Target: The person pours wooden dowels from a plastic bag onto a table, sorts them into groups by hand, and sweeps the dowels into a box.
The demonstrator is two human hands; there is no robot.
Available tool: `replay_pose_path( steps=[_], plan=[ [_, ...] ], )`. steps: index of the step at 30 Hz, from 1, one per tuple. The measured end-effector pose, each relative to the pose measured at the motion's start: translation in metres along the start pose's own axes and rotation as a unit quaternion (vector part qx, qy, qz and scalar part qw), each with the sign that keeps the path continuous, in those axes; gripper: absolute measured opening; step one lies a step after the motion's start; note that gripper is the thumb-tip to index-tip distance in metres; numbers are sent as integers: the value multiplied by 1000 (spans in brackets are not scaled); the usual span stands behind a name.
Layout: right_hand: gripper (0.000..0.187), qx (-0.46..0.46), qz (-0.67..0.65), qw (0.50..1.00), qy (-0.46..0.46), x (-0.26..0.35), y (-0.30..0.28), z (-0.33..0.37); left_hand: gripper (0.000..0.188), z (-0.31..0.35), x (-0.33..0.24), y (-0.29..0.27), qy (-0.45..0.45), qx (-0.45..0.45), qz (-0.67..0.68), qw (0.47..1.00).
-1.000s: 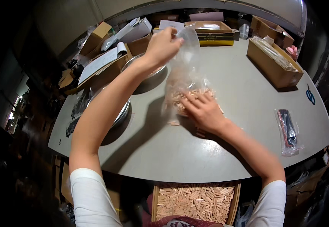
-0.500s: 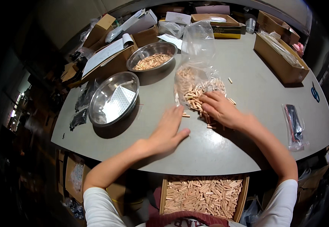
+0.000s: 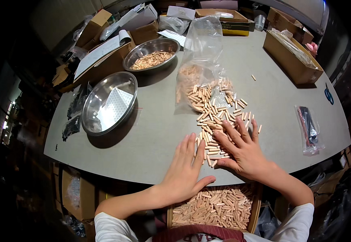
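Observation:
Many small wooden dowel pins (image 3: 209,119) spill from the mouth of a clear plastic bag (image 3: 189,82) and trail toward the table's near edge. My right hand (image 3: 242,153) lies over the spilled pins, fingers spread, palm down. At the left side of the trail is my left hand (image 3: 185,165), flat with its fingers stretched out and the thumb apart, its fingertips beside the pins. Below the table edge, in front of my body, an open box (image 3: 257,209) is full of more dowel pins. Neither hand grips anything.
A steel bowl (image 3: 87,111) with a white perforated piece stands at the left; another bowl (image 3: 175,51) behind it contains dowel pins. Cardboard boxes (image 3: 294,60) line the back. A bagged dark item (image 3: 308,129) and blue scissors (image 3: 328,96) lie at the right.
Dowel pins have spread from the bag toward the near edge. Both hands have come closer to my body, and my right hand's fingers have spread. The view has shifted slightly.

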State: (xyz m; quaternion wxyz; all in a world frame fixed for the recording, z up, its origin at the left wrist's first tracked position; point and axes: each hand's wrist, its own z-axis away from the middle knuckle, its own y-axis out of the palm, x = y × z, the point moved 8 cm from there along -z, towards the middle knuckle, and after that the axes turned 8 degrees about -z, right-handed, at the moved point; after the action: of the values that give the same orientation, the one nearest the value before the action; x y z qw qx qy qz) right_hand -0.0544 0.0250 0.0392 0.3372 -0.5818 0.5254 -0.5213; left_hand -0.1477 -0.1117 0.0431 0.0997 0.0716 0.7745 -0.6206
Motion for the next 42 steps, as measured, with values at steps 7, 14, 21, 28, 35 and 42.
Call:
replay_pose_path(
  steps=[7, 14, 21, 28, 35, 42],
  plan=[
    [77, 16, -20, 1000, 11, -33, -14, -31, 110, -26, 6, 6, -28, 19, -59, 998],
    [72, -145, -74, 961, 226, -286, -34, -104, 109, -41, 5, 14, -26, 30, -62, 997],
    [61, -4, -225, 971, 77, -207, -33, -86, 105, -34, 14, 6, -25, 6, 22, 999],
    [75, 50, -196, 979, -7, -82, -18, -14, 100, -35, -3, 6, 12, 19, -53, 998],
    [98, 41, -59, 996, -49, 4, -9, 12, 88, -11, -14, 4, 4, 54, -63, 997],
    [102, 52, -34, 998, 13, 19, -13, 37, 100, 26, 1, -5, -98, 78, -58, 990]
  ],
)
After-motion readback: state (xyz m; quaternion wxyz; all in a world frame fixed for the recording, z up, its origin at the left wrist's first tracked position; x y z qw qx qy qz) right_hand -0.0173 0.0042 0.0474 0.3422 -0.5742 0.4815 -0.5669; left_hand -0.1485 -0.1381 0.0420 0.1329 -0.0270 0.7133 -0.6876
